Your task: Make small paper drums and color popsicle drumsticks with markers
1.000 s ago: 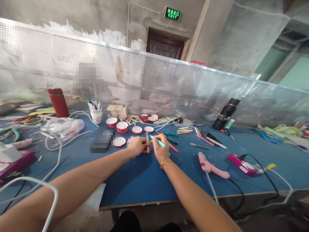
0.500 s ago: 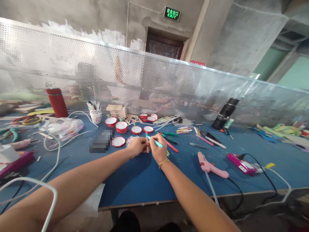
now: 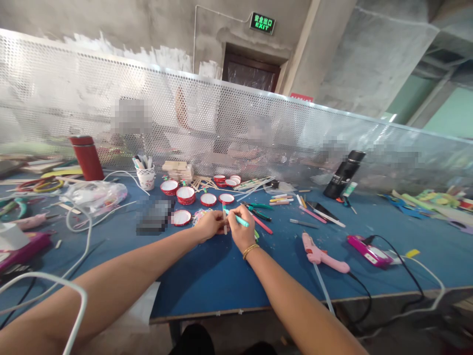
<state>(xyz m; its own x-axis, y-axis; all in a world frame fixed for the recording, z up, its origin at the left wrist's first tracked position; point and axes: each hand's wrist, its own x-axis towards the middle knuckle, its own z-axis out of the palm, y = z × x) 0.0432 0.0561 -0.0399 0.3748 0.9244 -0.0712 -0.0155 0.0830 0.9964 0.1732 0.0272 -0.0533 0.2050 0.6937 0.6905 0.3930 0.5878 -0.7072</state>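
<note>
Upright between the fingers of my left hand (image 3: 210, 226) is a thin wooden craft stick (image 3: 224, 224), coloured toward its top end. My right hand (image 3: 242, 230) is closed around a turquoise marker (image 3: 241, 220), its tip end close to the stick. I cannot make out whether the tip touches the wood. Just behind my left hand lies a tangle of pale coloured strands (image 3: 201, 215). Beyond the hands sit red-rimmed round white lids (image 3: 208, 199), some stacked. Green-handled pliers (image 3: 260, 212) and a red pen (image 3: 263, 225) lie right of my right hand.
A pink glue gun (image 3: 320, 254) and a magenta power strip (image 3: 369, 250) with cables lie to the right. Loose markers (image 3: 281, 199) are scattered behind. A red flask (image 3: 87, 158), a paper cup of pens (image 3: 145, 176) and a black bottle (image 3: 343, 175) stand near the perforated screen.
Both hands stay nearly in place with the stick and the turquoise marker. The view has shifted very slightly; nothing on the table has visibly moved.
</note>
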